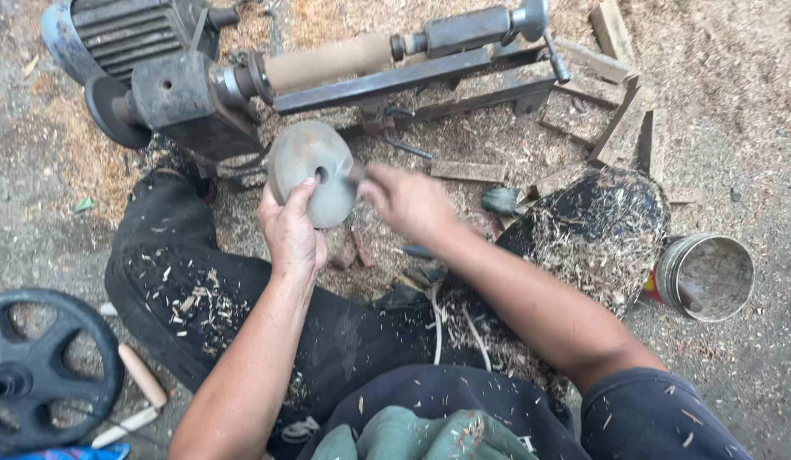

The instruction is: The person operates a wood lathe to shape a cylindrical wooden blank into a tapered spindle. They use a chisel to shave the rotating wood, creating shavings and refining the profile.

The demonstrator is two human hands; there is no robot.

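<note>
Disc: we see a grey round metal disc [313,170], centre hole.
Left hand [290,232]: grips the disc.
Right hand [408,201]: closed on a blurred tool.

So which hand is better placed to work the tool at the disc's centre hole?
The right hand, probably. It already holds the small tool, whose tip sits at the hole of the disc. The left hand is busy gripping the disc's lower edge, steadying it in front of the lathe.

Woodturning workshop: floor lathe [327,77], motor [114,34], wood shavings [600,230] everywhere.
</note>
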